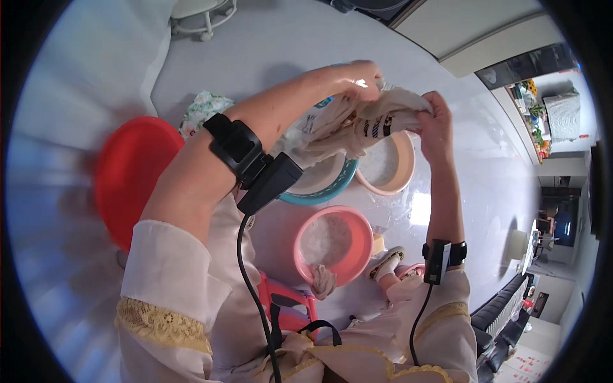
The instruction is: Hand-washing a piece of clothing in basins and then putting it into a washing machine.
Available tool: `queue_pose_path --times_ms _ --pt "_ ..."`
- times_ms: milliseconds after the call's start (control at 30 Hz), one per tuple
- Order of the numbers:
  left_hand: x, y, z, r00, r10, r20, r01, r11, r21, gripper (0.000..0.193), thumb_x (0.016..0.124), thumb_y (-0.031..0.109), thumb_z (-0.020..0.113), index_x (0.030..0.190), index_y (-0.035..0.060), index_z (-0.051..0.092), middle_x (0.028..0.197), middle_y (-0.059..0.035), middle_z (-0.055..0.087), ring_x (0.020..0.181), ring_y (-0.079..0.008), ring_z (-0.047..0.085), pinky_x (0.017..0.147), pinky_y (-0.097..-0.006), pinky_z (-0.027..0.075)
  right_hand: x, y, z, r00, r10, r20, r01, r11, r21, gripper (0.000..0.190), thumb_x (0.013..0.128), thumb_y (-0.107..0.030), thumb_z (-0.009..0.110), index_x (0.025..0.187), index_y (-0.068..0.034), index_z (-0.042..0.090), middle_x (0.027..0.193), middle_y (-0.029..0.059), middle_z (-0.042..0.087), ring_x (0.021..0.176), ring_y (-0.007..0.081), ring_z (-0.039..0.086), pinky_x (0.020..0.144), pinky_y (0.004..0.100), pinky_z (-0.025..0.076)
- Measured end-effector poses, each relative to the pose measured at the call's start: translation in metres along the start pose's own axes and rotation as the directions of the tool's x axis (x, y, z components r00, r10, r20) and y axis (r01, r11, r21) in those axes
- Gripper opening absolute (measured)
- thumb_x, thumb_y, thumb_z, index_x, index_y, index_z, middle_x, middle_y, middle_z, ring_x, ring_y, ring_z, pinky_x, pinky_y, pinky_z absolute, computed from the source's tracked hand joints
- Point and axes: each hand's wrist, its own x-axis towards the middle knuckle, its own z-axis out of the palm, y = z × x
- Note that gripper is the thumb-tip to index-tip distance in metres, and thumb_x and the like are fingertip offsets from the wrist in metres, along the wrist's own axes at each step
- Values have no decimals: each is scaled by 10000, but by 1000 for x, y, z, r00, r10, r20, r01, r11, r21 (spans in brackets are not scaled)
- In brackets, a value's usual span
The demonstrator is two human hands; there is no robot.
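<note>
A wet beige garment [371, 117] with dark printing is stretched between my two hands. My left hand [361, 81] grips one part of it, and my right hand [436, 119] pinches the other end. The cloth's lower folds hang over a teal basin [330, 189] that is partly hidden by my left arm and the cloth. Cloudy water shows inside the basin. Beside it stands a peach basin [407, 170] with whitish water. Closer to me, a pink basin [357, 258] holds sudsy water, and a wrung greyish cloth [324, 281] hangs over its rim.
A large red basin [129, 177] is at the left, near a flower-patterned item [206, 112]. A pink plastic stool [292, 301] is close to my body. A yellowish block [378, 244] lies by the pink basin and my shoe [385, 263]. The floor [479, 191] has wet patches.
</note>
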Motion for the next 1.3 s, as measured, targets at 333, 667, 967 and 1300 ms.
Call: queue_pose_path --times_ms 333,667,967,1300 --pt "-59 142 -53 891 455 -5 -453 887 -93 585 559 46 656 1128 -10 537 929 -160 626 839 -206 601 713 -307 483 -36 -131 -9 931 -357 -73 364 920 146 218 772 77 420 954 9 519 891 106 594 759 182 626 663 302 560" --pt "6 -68 54 978 -109 -178 155 951 268 244 667 61 548 892 -1 622 893 -235 613 848 -372 602 724 -413 472 -11 84 19 996 -30 -87 -12 892 -452 292 761 -45 523 1037 -7 608 782 126 626 721 175 602 615 294 473" --pt "-14 -237 211 886 -416 -202 461 756 465 608 800 150 504 1353 317 315 1405 -109 270 1238 -431 288 980 -464 346 -42 315 93 938 254 237 54 568 -821 559 736 -95 490 1288 -149 424 1361 192 312 1073 418 504 947 412 390" --pt "18 -307 238 810 -587 -6 561 771 300 566 800 219 500 1339 244 330 1277 -203 436 1054 -387 521 871 -438 437 -8 372 115 818 513 259 -2 453 -891 496 720 -131 577 1194 -63 447 1321 213 366 1046 355 539 915 414 414"
